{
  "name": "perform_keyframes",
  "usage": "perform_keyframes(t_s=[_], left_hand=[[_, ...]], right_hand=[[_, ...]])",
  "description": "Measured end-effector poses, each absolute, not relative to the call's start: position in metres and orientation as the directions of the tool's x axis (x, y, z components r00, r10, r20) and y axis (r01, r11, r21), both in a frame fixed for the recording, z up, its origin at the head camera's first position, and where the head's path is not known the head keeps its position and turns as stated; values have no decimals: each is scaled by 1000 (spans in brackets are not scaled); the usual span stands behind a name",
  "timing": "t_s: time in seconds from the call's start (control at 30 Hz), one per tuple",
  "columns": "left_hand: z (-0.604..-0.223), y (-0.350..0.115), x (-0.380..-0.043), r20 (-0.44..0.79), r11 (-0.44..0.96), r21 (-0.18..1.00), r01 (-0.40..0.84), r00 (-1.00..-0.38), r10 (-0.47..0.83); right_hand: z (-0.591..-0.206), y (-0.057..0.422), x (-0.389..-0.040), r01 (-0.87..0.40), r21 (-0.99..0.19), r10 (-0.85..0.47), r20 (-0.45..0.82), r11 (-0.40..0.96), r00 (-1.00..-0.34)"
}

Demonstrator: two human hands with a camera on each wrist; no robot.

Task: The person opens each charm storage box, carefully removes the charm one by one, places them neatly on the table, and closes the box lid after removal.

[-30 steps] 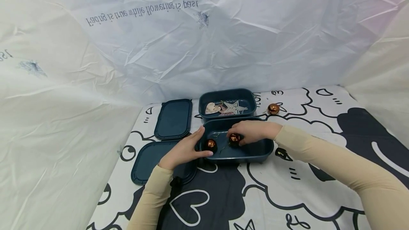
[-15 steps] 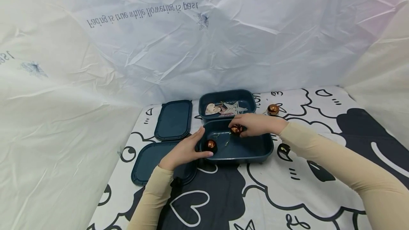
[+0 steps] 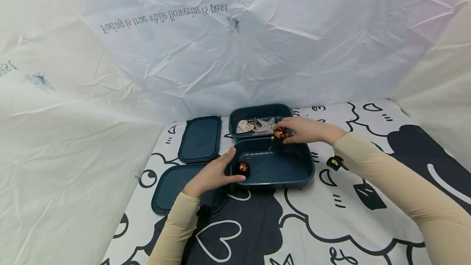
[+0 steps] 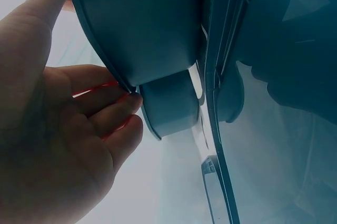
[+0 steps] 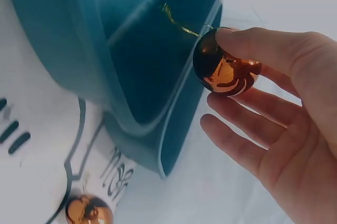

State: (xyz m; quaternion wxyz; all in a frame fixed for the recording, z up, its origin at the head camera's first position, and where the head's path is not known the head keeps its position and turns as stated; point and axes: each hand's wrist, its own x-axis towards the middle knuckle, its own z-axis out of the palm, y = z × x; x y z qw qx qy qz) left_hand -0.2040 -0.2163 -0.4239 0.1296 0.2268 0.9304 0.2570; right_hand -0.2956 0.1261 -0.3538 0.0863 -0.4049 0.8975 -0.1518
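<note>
In the head view my right hand (image 3: 303, 129) holds a shiny copper-coloured bauble (image 3: 281, 133) above the shared edge of two dark blue boxes. The right wrist view shows the thumb and fingers around this bauble (image 5: 224, 66), its gold string trailing over the box. A second bauble (image 3: 242, 168) lies at the left end of the near box (image 3: 274, 184). Against that box's left corner rests my left hand (image 3: 214, 174), fingers spread and touching the rim. In the far box (image 3: 260, 108) are a white star ornament (image 3: 266, 126) and a pale, figure-like ornament (image 3: 244, 126).
Two dark blue lids (image 3: 200, 139) lie to the left of the boxes, one partly under my left arm. Another copper bauble (image 5: 88, 211) sits on the patterned cloth (image 3: 331, 220), seen in the right wrist view. A white sheet (image 3: 184, 64) hangs behind.
My right hand has lifted the bauble out of the near box and carried it away from me and rightward, toward the far box. The left hand stays at the near box's corner.
</note>
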Motion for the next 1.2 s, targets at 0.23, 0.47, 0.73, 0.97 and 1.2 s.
perform_keyframes(t_s=[0.23,0.47,0.73,0.97,1.2], left_hand=[[-422,-214,-203,-129,772,528,353,-865,485],[-422,-214,-204,-123,766,535,357,-864,489],[-422,-214,-203,-123,765,536,356,-864,489],[-423,-214,-203,-117,763,539,358,-865,489],[-422,-215,-202,-115,762,538,362,-863,491]], right_hand=[[-340,145,-299,-653,-364,-701,2,664,-713],[-331,167,-306,-622,-344,-651,38,703,-758],[-326,201,-311,-547,-349,-568,49,761,-821],[-323,235,-312,-482,-346,-501,41,805,-865],[-327,270,-314,-452,-315,-459,57,835,-887]])
